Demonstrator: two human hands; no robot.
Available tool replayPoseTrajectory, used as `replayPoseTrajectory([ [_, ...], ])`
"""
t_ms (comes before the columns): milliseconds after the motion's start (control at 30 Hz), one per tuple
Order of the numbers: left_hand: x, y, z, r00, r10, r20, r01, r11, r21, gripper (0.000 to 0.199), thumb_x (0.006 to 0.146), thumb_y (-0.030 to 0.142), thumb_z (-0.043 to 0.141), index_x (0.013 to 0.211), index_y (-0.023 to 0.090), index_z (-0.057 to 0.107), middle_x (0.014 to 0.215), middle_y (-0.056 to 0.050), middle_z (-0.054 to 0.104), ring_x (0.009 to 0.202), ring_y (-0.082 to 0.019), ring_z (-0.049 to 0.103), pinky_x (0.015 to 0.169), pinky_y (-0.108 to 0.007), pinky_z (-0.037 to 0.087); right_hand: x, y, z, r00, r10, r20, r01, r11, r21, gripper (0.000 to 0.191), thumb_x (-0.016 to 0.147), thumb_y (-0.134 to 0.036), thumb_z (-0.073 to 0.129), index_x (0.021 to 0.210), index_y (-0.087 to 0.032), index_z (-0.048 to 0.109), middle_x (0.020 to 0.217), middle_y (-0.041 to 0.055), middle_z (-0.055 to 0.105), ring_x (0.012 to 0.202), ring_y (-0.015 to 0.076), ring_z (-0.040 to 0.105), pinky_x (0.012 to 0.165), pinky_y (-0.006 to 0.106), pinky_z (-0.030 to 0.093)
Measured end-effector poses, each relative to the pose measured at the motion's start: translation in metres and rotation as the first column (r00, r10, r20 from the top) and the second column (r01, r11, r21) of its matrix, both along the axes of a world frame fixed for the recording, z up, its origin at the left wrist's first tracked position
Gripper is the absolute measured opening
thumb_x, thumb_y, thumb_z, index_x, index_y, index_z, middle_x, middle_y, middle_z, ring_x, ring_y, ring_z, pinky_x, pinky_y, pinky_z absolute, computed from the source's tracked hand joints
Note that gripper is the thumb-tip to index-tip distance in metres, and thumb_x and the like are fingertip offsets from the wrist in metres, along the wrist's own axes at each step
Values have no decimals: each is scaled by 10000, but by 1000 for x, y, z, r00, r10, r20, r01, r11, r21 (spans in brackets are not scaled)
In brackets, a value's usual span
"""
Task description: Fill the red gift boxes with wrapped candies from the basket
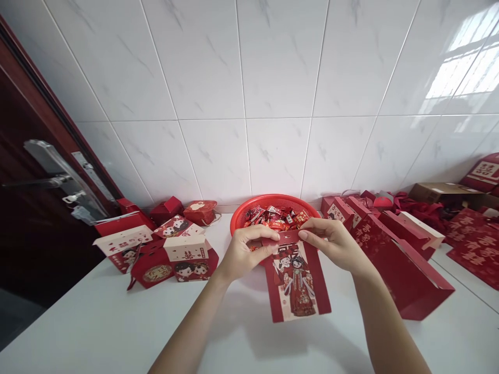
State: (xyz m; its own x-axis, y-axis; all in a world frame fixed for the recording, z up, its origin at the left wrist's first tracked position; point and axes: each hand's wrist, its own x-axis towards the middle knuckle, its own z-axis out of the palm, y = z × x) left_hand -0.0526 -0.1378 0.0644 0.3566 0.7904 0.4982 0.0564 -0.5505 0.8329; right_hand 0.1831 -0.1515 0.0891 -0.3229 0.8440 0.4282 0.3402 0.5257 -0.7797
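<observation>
Tabletop [97,322], white, against tiled wall [210,67]

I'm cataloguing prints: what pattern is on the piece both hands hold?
The piece has two cartoon figures on a pale panel between red sides; seen in head view.

On the left, a hand could pass low over the white tabletop [117,322] beside the left forearm [191,327], until the cluster of printed boxes [191,272] stops it; between these and the red basket [235,223] a narrow lane runs back to the tiled wall [273,78], which closes the far side. On the right, the long red box [401,270] stands near the right forearm [380,311] and, with more boxes behind, hinders a sideways pass. The basket lies open from above, but both hands and the printed red packet [298,283] screen its near side.
</observation>
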Motion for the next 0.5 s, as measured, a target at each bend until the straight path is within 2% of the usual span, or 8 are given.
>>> replayPoseTrajectory([
  [100,0,-1,-1,997,-71,-35,71,997,-7,190,806,289,786,962,182,802,948,-76,766,839,-192,726,715,-265,611,2,1,-1,999,-38,6,38,999,13,386,955,-515,592,802,-176,694,733,32,664,653,146,551,570,262,444],
  [200,1,-1,-4,999,-25,27,27,997,-75,241,885,334,710,1061,187,784,932,-70,783,791,-188,741,728,-287,623,4,1,-2,999,-34,-6,34,999,10,375,958,-510,593,827,-174,698,745,32,670,665,148,565,582,261,453],
  [300,3,-1,-7,998,28,56,-23,996,-90,309,891,373,711,1136,192,763,889,-61,797,787,-209,755,735,-311,636,5,0,-2,999,4,34,-4,1000,2,366,958,-507,602,861,-172,714,786,46,698,702,160,603,611,266,477],
  [433,4,-4,-6,997,42,71,-37,996,-75,439,886,416,723,1280,223,701,1152,-91,780,941,-244,765,809,-336,645,10,-8,5,999,20,47,-22,999,44,341,950,-496,624,890,-184,749,808,49,731,731,181,649,660,294,519],
  [500,2,-5,-4,994,31,104,-24,998,-66,519,888,424,726,1366,242,640,1227,-91,755,1055,-252,745,906,-350,626,20,-18,14,997,-75,-1,75,992,104,310,936,-488,650,882,-205,761,796,46,735,722,194,663,655,312,529],
])
